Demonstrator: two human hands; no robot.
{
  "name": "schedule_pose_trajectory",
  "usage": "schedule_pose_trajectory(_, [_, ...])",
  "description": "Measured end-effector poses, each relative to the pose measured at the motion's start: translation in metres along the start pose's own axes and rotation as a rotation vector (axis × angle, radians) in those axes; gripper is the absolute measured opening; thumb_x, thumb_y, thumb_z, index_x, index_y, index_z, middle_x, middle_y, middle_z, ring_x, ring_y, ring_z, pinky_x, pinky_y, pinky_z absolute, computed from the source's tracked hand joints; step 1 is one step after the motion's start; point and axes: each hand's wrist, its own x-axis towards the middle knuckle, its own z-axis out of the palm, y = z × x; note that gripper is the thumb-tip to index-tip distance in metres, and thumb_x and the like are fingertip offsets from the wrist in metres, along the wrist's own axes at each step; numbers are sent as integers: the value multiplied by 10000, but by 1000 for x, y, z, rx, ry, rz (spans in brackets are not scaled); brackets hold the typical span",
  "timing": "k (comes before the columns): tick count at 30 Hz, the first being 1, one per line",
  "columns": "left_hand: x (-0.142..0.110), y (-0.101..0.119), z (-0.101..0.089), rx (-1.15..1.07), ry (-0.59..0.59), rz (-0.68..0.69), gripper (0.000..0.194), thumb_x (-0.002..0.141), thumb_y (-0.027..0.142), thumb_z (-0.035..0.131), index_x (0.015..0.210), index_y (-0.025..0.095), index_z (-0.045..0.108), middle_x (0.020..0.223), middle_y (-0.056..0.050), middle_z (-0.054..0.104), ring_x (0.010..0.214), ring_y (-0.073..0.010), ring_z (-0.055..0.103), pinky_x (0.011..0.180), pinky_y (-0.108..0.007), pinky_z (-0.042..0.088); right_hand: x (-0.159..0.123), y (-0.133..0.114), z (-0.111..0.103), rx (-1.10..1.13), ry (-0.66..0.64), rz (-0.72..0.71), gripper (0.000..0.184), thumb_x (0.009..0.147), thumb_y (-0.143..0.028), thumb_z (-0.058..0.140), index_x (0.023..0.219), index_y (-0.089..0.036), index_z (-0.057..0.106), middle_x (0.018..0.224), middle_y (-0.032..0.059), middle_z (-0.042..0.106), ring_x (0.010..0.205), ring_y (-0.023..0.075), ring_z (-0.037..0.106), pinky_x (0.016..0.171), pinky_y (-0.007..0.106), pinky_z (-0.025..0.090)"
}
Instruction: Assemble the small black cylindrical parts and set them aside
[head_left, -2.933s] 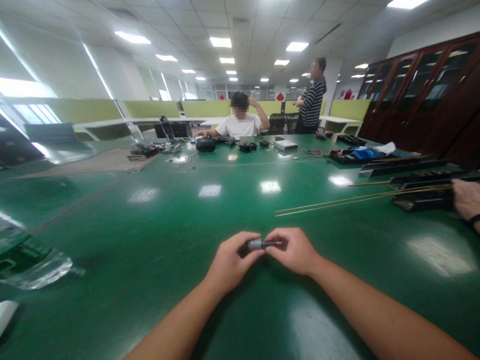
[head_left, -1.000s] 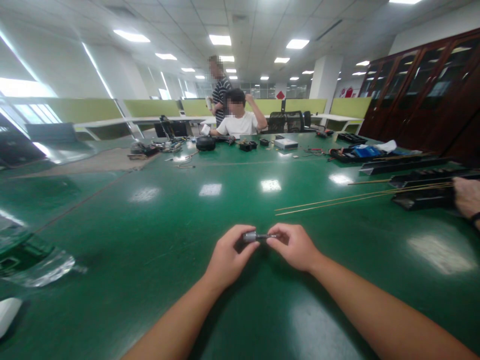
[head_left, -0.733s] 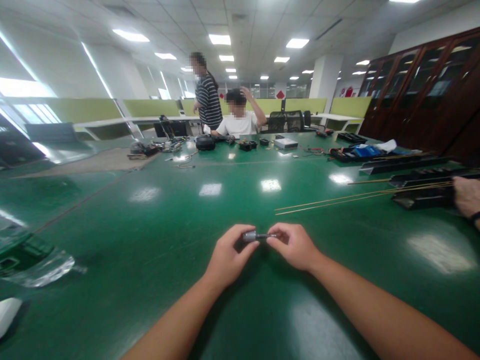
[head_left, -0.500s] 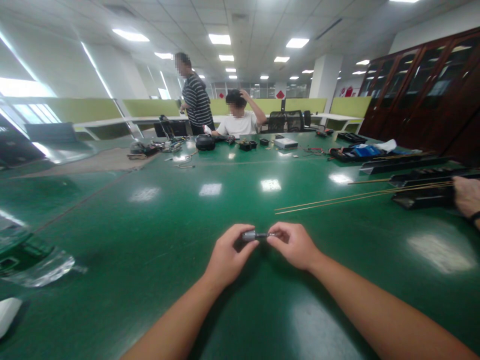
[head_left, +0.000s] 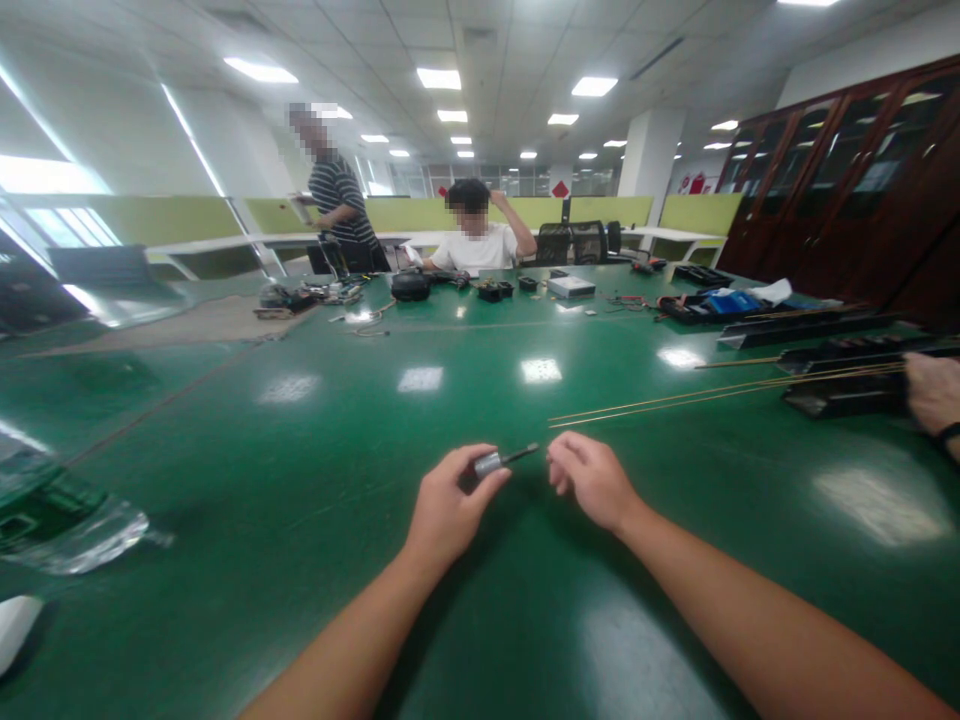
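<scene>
My left hand (head_left: 450,500) is closed around a small grey metal cylinder (head_left: 488,464), pinched between thumb and fingers. From its right end a thin dark shaft (head_left: 520,453) sticks out, tilted slightly upward, with a somewhat thicker tip. To the right of that tip, a small gap away, is my right hand (head_left: 591,478). Its fingers are curled and pressed together, and whatever they may hold is hidden. Both hands are just above the green tabletop (head_left: 337,420).
Long thin rods (head_left: 675,398) and black channel pieces (head_left: 840,395) lie at right, by another person's hand (head_left: 932,392). A clear plastic bottle (head_left: 82,520) lies at left. Tools and a black case (head_left: 411,287) line the far edge, where a person (head_left: 480,245) sits.
My right hand has come off the shaft's end and moved slightly right, its fingers curling. The shaft's tip now points higher. In the background, the standing person has moved left.
</scene>
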Motion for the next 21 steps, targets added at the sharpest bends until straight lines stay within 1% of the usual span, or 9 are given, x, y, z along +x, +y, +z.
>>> schedule_pose_trajectory(2, [2, -2, -2, -46, 51, -95, 347, 809, 464, 682, 1022, 189, 699, 971, -63, 709, 830, -209, 643, 764, -332, 505, 2, 2, -1, 90, 34, 13, 384, 950, -468, 443, 715, -181, 545, 564, -11, 565, 476, 124, 531, 491, 238, 440])
schedule_pose_trajectory(4, [5, -4, -3, -156, 100, -190, 422, 803, 504, 673, 1043, 157, 686, 921, -73, 708, 776, -197, 642, 714, -311, 506, 3, 5, -1, 134, 52, 23, 426, 958, -503, 417, 680, -192, 505, 516, -26, 513, 444, 121, 492, 462, 237, 422])
schedule_pose_trajectory(7, [9, -8, -2, -368, 162, -307, 562, 760, 527, 709, 1135, 114, 634, 906, -85, 704, 731, -179, 643, 696, -296, 522, 4, 6, 1, 140, 45, 18, 451, 960, -532, 409, 667, -197, 485, 495, -30, 491, 432, 119, 474, 451, 234, 411])
schedule_pose_trajectory(9, [10, -10, 0, -489, 190, -357, 637, 721, 519, 749, 1178, 100, 603, 944, -97, 701, 748, -178, 655, 720, -302, 540, 4, 5, 1, 113, 41, -3, 459, 964, -537, 401, 668, -196, 489, 500, -25, 502, 443, 121, 485, 462, 235, 416])
schedule_pose_trajectory(12, [11, -13, 1, -570, 204, -386, 656, 680, 494, 796, 1169, 101, 607, 1028, -122, 697, 858, -201, 679, 819, -326, 547, 2, 4, 2, 66, 36, -28, 459, 973, -524, 391, 672, -195, 499, 514, -19, 522, 461, 124, 502, 484, 236, 424])
schedule_pose_trajectory(16, [10, -12, 0, -514, 170, -384, 579, 678, 455, 814, 1129, 138, 639, 1088, -118, 704, 991, -223, 673, 950, -354, 506, 1, 4, 1, 57, 24, -39, 451, 981, -510, 388, 682, -194, 507, 521, -21, 528, 469, 126, 511, 491, 236, 428])
schedule_pose_trajectory(19, [8, -9, 0, -440, 155, -337, 527, 699, 450, 799, 1101, 143, 651, 1072, -113, 711, 997, -238, 678, 958, -377, 510, 2, 5, 1, 46, 14, -40, 449, 985, -503, 380, 684, -195, 505, 523, -22, 530, 468, 124, 516, 492, 234, 426])
schedule_pose_trajectory(21, [8, -7, -1, -364, 172, -298, 508, 703, 461, 791, 1077, 140, 664, 1049, -113, 715, 971, -247, 686, 938, -391, 526, 2, 6, 2, 26, 5, -32, 449, 986, -501, 373, 684, -195, 505, 522, -25, 532, 465, 122, 521, 496, 234, 425])
